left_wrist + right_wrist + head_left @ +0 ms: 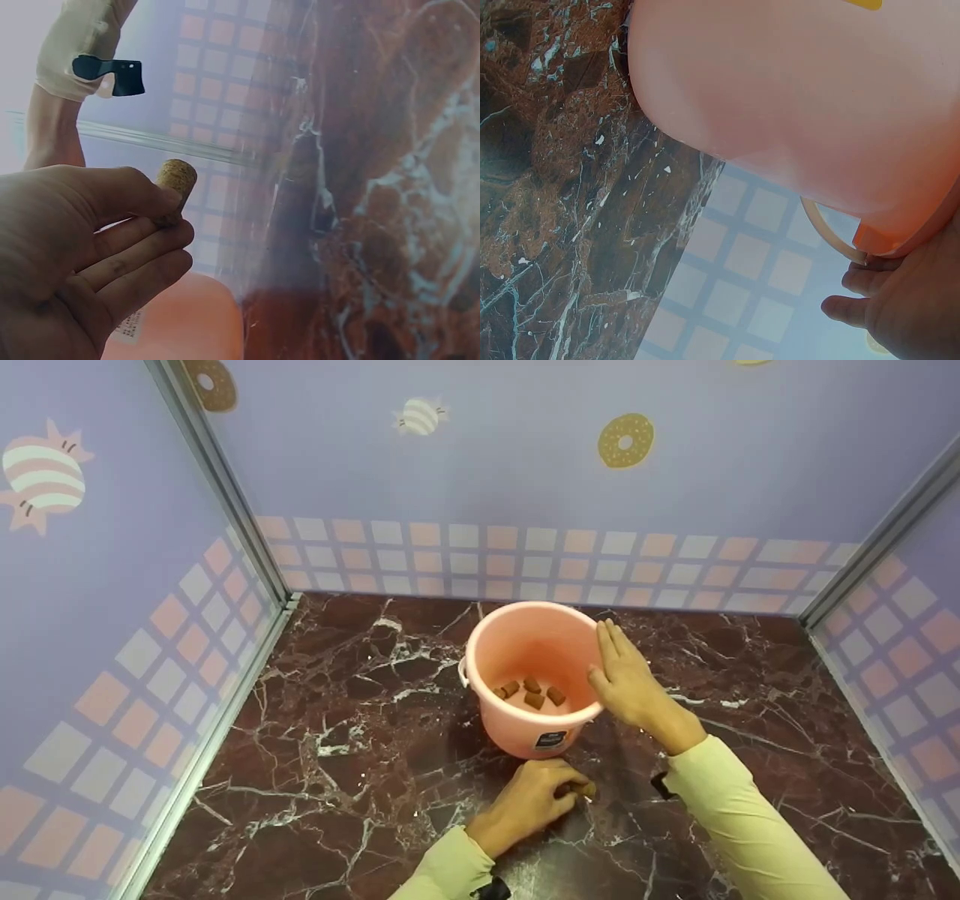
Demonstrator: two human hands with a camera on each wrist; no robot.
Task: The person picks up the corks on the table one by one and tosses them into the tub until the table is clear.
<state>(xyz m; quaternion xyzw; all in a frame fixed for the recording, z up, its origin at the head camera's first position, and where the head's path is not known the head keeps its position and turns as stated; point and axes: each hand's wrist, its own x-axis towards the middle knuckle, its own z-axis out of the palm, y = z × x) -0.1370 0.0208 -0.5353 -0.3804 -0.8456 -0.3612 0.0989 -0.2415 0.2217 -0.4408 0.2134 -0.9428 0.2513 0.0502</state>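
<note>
A pink bucket (501,718) stands upright on the marbled surface, a dark label on its near side. Several brown corks (534,701) lie on its floor. My left hand (529,799), just in front of the bucket, pinches one cork (178,177) between thumb and fingers, its end sticking out. On the bucket's right side, my right hand (630,682) holds the rim, thumb over the inside and fingers fairly straight along the outside. From the right wrist view, the fingers (847,309) show beside the bucket's handle (826,229); the thumb is hidden there.
The dark red marbled tabletop (337,750) carries small white specks. Lilac panels with pink and white checks enclose it: a back wall (517,495), a left wall (90,607) and a right wall (915,660), joined by metal corner strips.
</note>
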